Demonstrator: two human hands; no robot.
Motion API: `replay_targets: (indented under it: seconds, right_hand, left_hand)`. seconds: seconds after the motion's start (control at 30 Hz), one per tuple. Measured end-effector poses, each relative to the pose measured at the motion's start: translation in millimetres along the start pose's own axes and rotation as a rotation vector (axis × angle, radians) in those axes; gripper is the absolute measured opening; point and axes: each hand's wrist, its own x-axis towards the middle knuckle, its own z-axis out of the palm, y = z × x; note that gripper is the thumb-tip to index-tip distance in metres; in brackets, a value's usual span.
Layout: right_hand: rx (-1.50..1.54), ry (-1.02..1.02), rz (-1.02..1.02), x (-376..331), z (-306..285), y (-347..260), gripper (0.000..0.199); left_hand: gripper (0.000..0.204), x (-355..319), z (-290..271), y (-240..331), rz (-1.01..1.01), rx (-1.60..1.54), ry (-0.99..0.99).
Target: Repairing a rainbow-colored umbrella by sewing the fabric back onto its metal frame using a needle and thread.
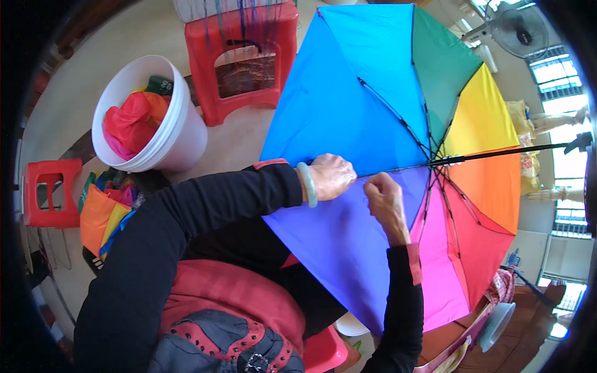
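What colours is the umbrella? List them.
The umbrella has blue, light-blue, green, yellow, orange, red, pink and purple panels, best in the head view.

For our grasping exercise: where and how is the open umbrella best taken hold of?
Probably by the straight black shaft of the umbrella, coming from the picture's right: there it juts past the canopy, slim and bare, clear of the ribs.

Room lies over the blue panel (323, 118); ribs (404, 124) block rightward.

Red plastic stool (211, 43), grey fan (521, 32)
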Motion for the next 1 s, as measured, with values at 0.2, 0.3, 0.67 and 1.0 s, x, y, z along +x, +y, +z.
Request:
replay_targets:
  seconds: [0.2, 0.3, 0.67, 1.0]
  right_hand:
    - [-0.028, 0.475, -0.064, -60, -201, 4, 0.024]
    - [-1.277, 0.804, -0.566, -160, -336, 34, 0.011]
    - [-0.819, 1.124, 0.001, -324, -390, 124, 0.018]
    - [-0.339, 0.581, -0.605, 99, -25, 143, 0.012]
  left_hand:
    - [0.013, -7, -29, -9, -0.074, -0.167, -0.242]
    - [0.013, 4, -47, 3, -0.048, -0.133, -0.305]
    - [0.008, -10, -60, -34, 0.027, 0.080, -0.264]
    - [0.015, 37, -41, -35, 0.180, 0.235, 0.011]
